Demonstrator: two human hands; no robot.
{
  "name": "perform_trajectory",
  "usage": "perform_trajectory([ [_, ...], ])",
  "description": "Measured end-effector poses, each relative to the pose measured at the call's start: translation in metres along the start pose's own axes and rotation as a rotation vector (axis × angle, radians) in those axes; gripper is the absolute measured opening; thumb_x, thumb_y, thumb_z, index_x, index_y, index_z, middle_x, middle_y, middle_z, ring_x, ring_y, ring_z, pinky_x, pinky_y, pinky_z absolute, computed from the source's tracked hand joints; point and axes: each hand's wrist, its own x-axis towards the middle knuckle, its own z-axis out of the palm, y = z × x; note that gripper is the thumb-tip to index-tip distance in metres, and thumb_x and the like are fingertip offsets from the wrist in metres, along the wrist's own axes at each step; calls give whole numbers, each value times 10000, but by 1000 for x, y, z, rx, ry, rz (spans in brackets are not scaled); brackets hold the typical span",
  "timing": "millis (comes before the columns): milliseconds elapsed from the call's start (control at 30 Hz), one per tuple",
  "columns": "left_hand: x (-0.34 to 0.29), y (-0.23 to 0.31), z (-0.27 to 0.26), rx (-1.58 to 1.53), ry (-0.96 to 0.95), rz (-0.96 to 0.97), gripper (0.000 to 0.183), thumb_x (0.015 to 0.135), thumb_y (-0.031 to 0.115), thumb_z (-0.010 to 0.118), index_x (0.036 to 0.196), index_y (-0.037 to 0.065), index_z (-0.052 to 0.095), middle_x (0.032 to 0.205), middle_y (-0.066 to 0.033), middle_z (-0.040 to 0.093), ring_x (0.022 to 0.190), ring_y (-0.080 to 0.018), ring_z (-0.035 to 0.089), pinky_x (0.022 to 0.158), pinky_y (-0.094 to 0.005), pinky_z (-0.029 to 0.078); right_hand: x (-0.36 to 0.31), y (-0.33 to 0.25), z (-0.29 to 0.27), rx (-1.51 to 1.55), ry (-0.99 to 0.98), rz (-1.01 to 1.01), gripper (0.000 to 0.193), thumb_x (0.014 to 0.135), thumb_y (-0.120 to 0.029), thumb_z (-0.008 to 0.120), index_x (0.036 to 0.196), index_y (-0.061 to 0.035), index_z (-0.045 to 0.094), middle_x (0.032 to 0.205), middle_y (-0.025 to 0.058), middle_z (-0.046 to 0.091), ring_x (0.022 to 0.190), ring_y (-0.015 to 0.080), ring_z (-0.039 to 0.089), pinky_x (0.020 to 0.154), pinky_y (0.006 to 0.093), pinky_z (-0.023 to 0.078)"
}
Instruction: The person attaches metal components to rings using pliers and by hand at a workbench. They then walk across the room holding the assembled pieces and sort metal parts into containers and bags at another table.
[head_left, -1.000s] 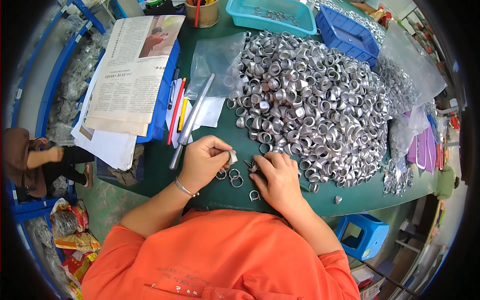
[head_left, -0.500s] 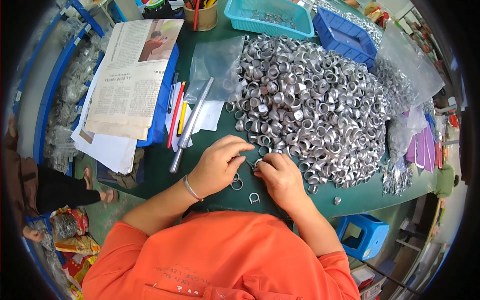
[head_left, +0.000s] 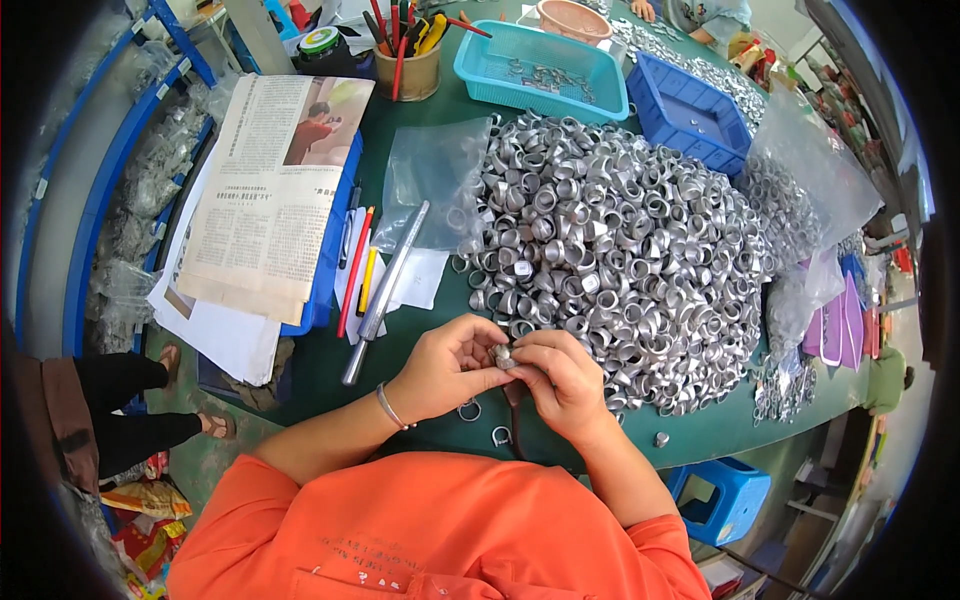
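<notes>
My left hand (head_left: 440,368) and my right hand (head_left: 562,382) meet over the near part of the green table, in front of the pile. Both are closed, their fingertips pinching a small silver metal ring (head_left: 502,355) between them. A thin dark brown piece (head_left: 515,425), like a tool handle, sticks out below my right hand; its upper part is hidden. Just below the hands, a silver ring (head_left: 468,410) and another open-ended ring (head_left: 501,436) lie on the table. Beyond my fingers rises a large pile of silver rings (head_left: 620,260).
Left of the pile lie a tapered metal rod (head_left: 390,290), a red pencil (head_left: 355,270), a yellow marker (head_left: 368,280) and newspaper (head_left: 250,200). Behind stand a tool cup (head_left: 408,75), a turquoise basket (head_left: 540,105) and a blue tray (head_left: 690,135). A blue stool (head_left: 735,500) stands right.
My hands, apart before, have come together around a ring. A dark brown piece now shows below my right hand. The view has tilted up a little, so the table appears lower.
</notes>
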Motion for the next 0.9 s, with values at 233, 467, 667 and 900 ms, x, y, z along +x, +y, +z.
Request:
perform_trajectory([
  [233,8,8,-12,-206,-38,-127,305,751,-94,650,1006,-3,511,966,-71,567,909,-129,581,783,-248,496,1,8,-3,325,-42,221,201,758,75,596,938,-10,570,972,130,608,788,225,611,669,285,501],
  [467,19,21,-15,13,68,62,171,804,-97,575,958,-25,555,966,-71,578,821,-123,598,694,-230,496,4,11,-7,517,31,537,180,871,22,511,1043,24,565,929,120,637,760,152,621,679,250,509],
  [667,13,10,-23,19,128,-48,179,777,-160,529,910,-44,561,966,-105,570,742,-134,613,644,-224,500,6,4,-11,830,21,759,191,896,18,465,1071,28,540,947,136,635,704,114,600,572,212,489],
  [900,8,27,-33,768,183,236,175,680,-153,586,782,-12,594,821,-89,595,700,-174,598,606,-247,478,-17,2,-33,711,58,635,166,824,95,520,960,33,591,1002,97,591,782,138,611,664,227,496],
])
